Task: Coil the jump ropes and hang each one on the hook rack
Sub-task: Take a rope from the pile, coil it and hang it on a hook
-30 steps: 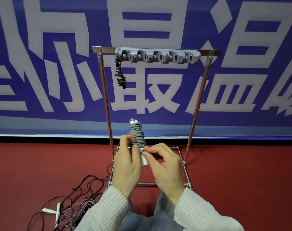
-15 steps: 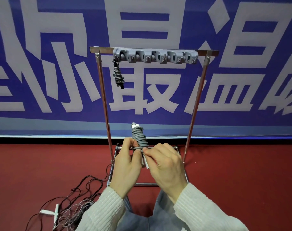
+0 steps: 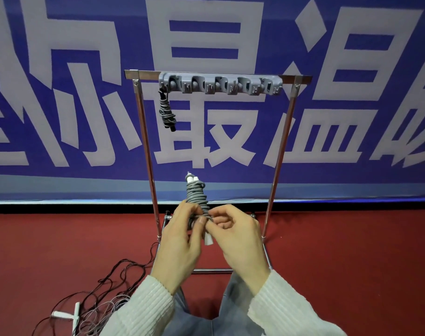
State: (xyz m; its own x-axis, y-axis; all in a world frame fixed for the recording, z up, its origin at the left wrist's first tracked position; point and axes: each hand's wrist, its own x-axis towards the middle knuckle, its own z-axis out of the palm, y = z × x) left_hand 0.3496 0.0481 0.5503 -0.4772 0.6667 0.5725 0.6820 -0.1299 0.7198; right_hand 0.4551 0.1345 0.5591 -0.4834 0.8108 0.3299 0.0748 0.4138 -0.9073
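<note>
A blue banner (image 3: 61, 105) with large pale Chinese characters is stretched across the back wall; among them 最 and 温 can be read, while the characters at the left and right edges are cut off. No brand or label can be made out on the ropes or the rack.

One grey hook rack (image 3: 220, 85) is fixed to the top bar of a chrome stand (image 3: 146, 146); about five hooks seem to be moulded into it, though the far ones are too small to count surely. One dark coiled rope (image 3: 167, 112) is hung from the leftmost hook. A second, grey coiled rope (image 3: 197, 197) with two white handle ends at its top is held upright in front of the stand, below the rack. It is grasped by the left hand (image 3: 180, 241), whose grip is curled round the lower part of the coil. The right hand (image 3: 235, 236) is set just beside it, its thumb and forefinger pinching the cord at the bottom of the coil, above a white handle end.

On the red carpeted floor (image 3: 352, 263), at the lower left, a loose tangle of ropes (image 3: 95, 301) is spread, dark and pale cords together, with two white handles seen in it. White ribbed sleeves and grey trousers are seen at the bottom edge.
</note>
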